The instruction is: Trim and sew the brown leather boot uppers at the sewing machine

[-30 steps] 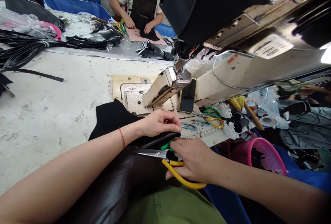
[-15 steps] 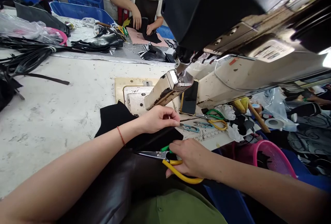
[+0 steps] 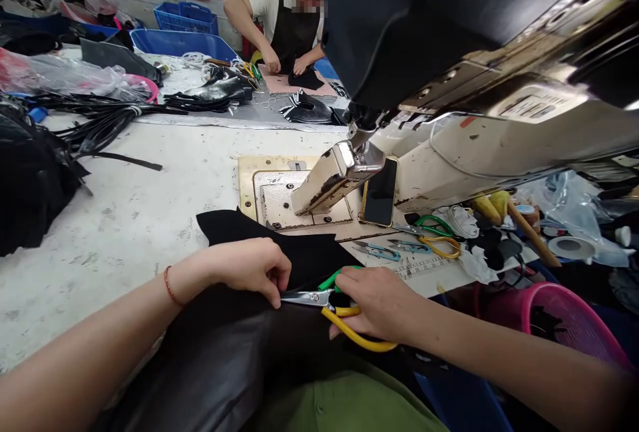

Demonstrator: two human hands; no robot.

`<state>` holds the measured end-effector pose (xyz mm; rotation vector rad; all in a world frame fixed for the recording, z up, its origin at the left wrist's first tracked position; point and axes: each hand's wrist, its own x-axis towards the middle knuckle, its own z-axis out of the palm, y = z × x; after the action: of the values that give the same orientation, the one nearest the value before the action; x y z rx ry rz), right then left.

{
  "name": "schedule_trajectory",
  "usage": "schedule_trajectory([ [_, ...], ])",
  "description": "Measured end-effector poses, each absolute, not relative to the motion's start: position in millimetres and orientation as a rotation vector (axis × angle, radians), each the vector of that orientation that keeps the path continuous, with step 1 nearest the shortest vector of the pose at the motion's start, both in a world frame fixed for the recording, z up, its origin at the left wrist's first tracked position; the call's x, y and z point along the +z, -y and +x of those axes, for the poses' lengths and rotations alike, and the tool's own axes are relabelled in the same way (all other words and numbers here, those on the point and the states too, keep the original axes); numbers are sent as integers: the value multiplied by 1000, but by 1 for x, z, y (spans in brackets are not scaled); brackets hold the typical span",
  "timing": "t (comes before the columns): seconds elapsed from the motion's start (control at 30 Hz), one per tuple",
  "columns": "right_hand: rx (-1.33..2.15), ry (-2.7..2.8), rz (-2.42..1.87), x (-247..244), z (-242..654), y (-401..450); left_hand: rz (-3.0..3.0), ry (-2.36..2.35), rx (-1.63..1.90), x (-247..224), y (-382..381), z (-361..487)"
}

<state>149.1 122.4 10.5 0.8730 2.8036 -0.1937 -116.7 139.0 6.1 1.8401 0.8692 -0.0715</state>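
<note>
Black cut panel (image 3: pixel 304 253), likely fabric: on near edge of worktable (image 3: pixel 150 209), just before post-bed sewing machine's post (image 3: pixel 329 182). Yellow-and-green-handled scissors (image 3: pixel 315 297) along its near side, blades looking nearly closed. Right hand (image 3: pixel 377 299) wrapped round handles. Left hand (image 3: pixel 247 264) curled, thumb down at blade tips; whether it pinches panel, cannot tell. Risks, judged: thumb nicked if blades work there; stray snip into panel, dark on dark apron (image 3: pixel 214 345) hiding edge; panel slipping lapward if unheld; thread snips (image 3: pixel 378 250) nudged by right hand.
</note>
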Motion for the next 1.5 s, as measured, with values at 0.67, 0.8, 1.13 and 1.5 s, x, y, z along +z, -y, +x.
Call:
schedule_trajectory([
  [0.67,-27,-2975,784,8,138,-122,1581,-712,241,-22,-141,-129],
  [0.8,-14,-2971,759,11,126,-123,1503,-643,332,-25,-139,-131],
  [1.13,-69,-2876,717,14,96,-128,1337,-564,515,-29,-141,-137],
  [1.5,-158,-2721,716,13,49,-128,1144,-506,700,-24,-145,-140],
])
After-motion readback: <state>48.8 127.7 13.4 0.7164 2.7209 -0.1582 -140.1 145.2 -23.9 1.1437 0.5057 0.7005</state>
